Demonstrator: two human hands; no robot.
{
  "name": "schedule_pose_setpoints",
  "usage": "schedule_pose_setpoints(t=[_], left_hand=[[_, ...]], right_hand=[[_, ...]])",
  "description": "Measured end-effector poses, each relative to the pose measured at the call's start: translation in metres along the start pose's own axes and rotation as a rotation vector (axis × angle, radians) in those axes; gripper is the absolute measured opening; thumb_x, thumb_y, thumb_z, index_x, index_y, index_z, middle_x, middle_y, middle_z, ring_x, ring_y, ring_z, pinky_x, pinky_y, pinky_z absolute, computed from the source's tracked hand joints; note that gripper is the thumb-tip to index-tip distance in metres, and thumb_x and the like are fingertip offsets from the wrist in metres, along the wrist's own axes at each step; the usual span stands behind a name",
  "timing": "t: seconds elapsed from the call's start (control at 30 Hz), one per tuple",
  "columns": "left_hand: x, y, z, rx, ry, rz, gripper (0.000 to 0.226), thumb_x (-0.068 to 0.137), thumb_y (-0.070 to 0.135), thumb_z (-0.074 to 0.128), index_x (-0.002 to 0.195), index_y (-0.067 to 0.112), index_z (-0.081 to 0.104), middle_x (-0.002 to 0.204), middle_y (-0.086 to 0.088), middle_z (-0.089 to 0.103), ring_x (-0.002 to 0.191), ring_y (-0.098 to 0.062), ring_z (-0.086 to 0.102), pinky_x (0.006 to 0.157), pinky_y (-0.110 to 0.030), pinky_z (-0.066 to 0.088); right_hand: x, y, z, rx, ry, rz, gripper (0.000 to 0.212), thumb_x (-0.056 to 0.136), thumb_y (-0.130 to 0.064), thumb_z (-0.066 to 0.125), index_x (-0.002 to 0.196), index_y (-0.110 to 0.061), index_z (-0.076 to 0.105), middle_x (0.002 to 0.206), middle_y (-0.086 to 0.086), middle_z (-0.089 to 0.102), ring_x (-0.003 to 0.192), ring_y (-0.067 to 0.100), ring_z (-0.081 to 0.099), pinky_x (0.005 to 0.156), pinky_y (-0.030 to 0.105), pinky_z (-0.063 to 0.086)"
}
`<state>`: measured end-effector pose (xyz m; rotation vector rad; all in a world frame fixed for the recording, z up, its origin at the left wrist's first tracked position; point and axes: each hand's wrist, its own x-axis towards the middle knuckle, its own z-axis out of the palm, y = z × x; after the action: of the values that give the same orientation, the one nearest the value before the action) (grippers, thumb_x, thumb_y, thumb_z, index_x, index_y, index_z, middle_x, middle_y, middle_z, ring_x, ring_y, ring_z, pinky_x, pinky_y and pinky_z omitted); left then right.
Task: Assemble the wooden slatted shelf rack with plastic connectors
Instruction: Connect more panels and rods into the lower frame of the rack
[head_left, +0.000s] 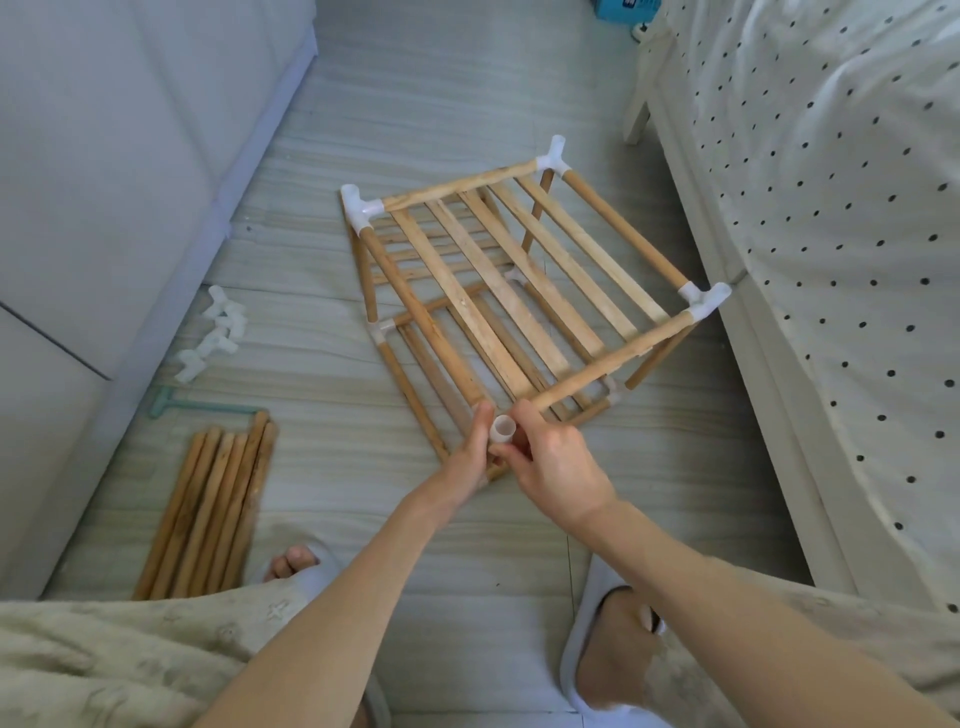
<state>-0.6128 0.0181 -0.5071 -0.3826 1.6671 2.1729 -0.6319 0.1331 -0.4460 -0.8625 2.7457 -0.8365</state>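
A wooden rack (511, 291) stands on the floor (431, 104) in the middle of the frame. It has two levels of flat slats, and white plastic corner pieces join its round poles. Three top corners already have a corner piece. The near corner, low in the middle of the frame, is where both hands meet.

The right hand (558, 470) holds a white connector (503, 430) with its fingers curled around it. The open round end of the connector points up. The left hand (467, 457) is right beside it, with its thumb sticking up next to the connector. Its fingers are hidden, so I cannot tell what they hold.

At the left of the frame lies a small pile of spare connectors (213, 335). Below them, at the lower left, lies a bundle of loose poles (208, 509). A bed with a spotted cover (831, 208) fills the right side.
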Motion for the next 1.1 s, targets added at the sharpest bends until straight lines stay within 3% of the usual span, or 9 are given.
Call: schedule_pose_setpoints(t=[0.1, 0.17, 0.23, 0.33, 0.47, 0.53, 0.73, 0.9, 1.1], left_hand=[[-0.001, 0.000, -0.010, -0.011, 0.046, -0.045, 0.055, 0.097, 0.054, 0.024, 0.111, 0.017, 0.062, 0.117, -0.003, 0.065, 0.110, -0.004, 0.057, 0.099, -0.020, 0.041], [-0.002, 0.011, -0.016, -0.035, 0.125, -0.037, 0.052, 0.096, 0.054, 0.031, 0.108, 0.013, 0.062, 0.109, -0.012, 0.067, 0.106, -0.021, 0.060, 0.098, -0.037, 0.043], [0.001, 0.031, -0.023, -0.116, 0.256, -0.012, 0.049, 0.096, 0.056, 0.030, 0.097, 0.019, 0.061, 0.091, -0.004, 0.071, 0.091, -0.019, 0.065, 0.083, -0.034, 0.051], [0.017, 0.064, -0.032, -0.410, 0.402, -0.029, 0.035, 0.095, 0.050, 0.041, 0.107, 0.018, 0.051, 0.085, -0.005, 0.065, 0.073, -0.016, 0.060, 0.062, -0.028, 0.051], [0.037, 0.082, -0.025, -0.576, 0.472, -0.108, 0.040, 0.093, 0.054, 0.040, 0.081, 0.016, 0.041, 0.053, 0.005, 0.031, 0.040, -0.009, 0.031, 0.037, -0.021, 0.032], [0.043, 0.077, -0.021, -0.589, 0.525, -0.074, 0.042, 0.096, 0.052, 0.035, 0.076, 0.015, 0.037, 0.045, 0.008, 0.027, 0.033, -0.007, 0.025, 0.032, -0.019, 0.025], [0.050, 0.062, -0.028, -0.599, 0.480, -0.042, 0.043, 0.096, 0.054, 0.032, 0.073, 0.019, 0.033, 0.039, 0.010, 0.028, 0.031, -0.007, 0.025, 0.033, -0.017, 0.026], [0.052, 0.062, -0.041, -0.570, 0.394, -0.089, 0.044, 0.093, 0.060, 0.032, 0.073, 0.020, 0.034, 0.043, 0.009, 0.030, 0.038, -0.014, 0.036, 0.045, -0.023, 0.045], [0.052, 0.071, -0.045, -0.545, 0.352, -0.097, 0.042, 0.095, 0.055, 0.035, 0.076, 0.018, 0.040, 0.050, 0.004, 0.042, 0.049, -0.016, 0.047, 0.061, -0.030, 0.048]], right_hand=[[-0.009, -0.001, 0.004, 0.112, 0.058, 0.072, 0.015, 0.089, -0.018, 0.062, 0.095, -0.007, 0.053, 0.073, -0.002, 0.063, 0.069, 0.018, 0.063, 0.064, 0.035, 0.051], [-0.011, -0.001, 0.005, 0.148, 0.070, 0.103, 0.014, 0.088, -0.019, 0.064, 0.094, -0.011, 0.054, 0.069, -0.011, 0.058, 0.066, 0.010, 0.060, 0.062, 0.026, 0.049], [-0.009, 0.000, 0.005, 0.152, 0.057, 0.120, 0.014, 0.088, -0.020, 0.064, 0.092, -0.012, 0.053, 0.066, -0.013, 0.055, 0.063, 0.010, 0.058, 0.060, 0.025, 0.047], [-0.007, 0.002, 0.005, 0.118, 0.067, 0.107, 0.015, 0.087, -0.020, 0.065, 0.089, -0.013, 0.051, 0.060, -0.014, 0.050, 0.060, 0.013, 0.056, 0.058, 0.026, 0.046], [-0.008, 0.005, 0.008, 0.038, 0.074, 0.040, 0.019, 0.088, -0.022, 0.065, 0.094, -0.009, 0.052, 0.064, -0.012, 0.050, 0.061, 0.020, 0.059, 0.057, 0.038, 0.049], [-0.006, 0.006, 0.011, 0.039, 0.089, 0.020, 0.019, 0.089, -0.021, 0.063, 0.095, -0.007, 0.052, 0.070, -0.006, 0.051, 0.065, 0.024, 0.059, 0.059, 0.040, 0.048], [0.005, 0.001, 0.018, 0.033, 0.108, -0.012, 0.018, 0.088, -0.018, 0.061, 0.094, -0.004, 0.052, 0.080, 0.010, 0.059, 0.072, 0.033, 0.056, 0.059, 0.042, 0.045], [0.011, -0.003, 0.019, 0.042, 0.131, -0.009, 0.020, 0.088, -0.020, 0.063, 0.094, -0.004, 0.054, 0.075, 0.010, 0.060, 0.069, 0.032, 0.056, 0.057, 0.040, 0.043], [0.017, -0.002, 0.017, 0.131, 0.131, 0.037, 0.021, 0.086, -0.023, 0.065, 0.097, -0.007, 0.055, 0.069, -0.006, 0.051, 0.068, 0.027, 0.058, 0.060, 0.037, 0.044]])
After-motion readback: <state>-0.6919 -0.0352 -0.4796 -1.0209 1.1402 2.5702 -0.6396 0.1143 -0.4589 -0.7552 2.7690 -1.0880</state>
